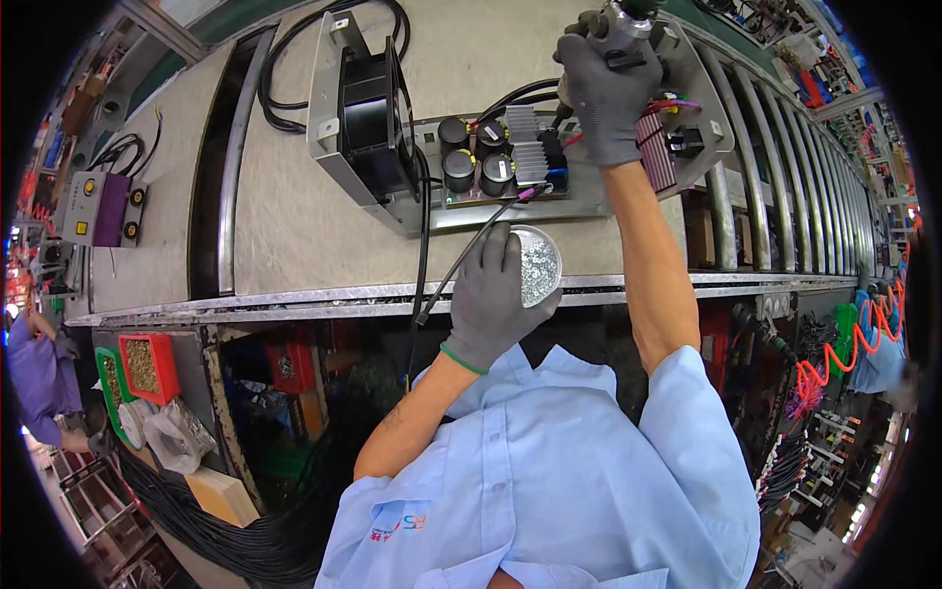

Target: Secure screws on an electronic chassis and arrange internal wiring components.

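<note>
My left hand [491, 299], in a grey glove, is closed around a small white round dish [558, 257] full of small shiny metal pieces [536, 270], which look like nuts or washers. A black cable with a purple end [528, 194] runs close beside its fingers. Further off, my right hand [610, 103], also gloved, grips a silver and black power screwdriver [626, 34]. That tool is over an open metal chassis [451, 218], near finned heat sinks [530, 147] on a circuit board. The hand hides part of the tool's tip. Several black capacitors [458, 169] stand on the board.
A black fan [378, 123] fills the chassis's left end. Metal rollers [721, 211] lie to the right, and a purple-sided box [110, 209] sits on the left worktop. Red [147, 368] and green [113, 378] bins are lower left, near another person's arm [39, 329]. Orange coiled hoses [852, 344] hang right.
</note>
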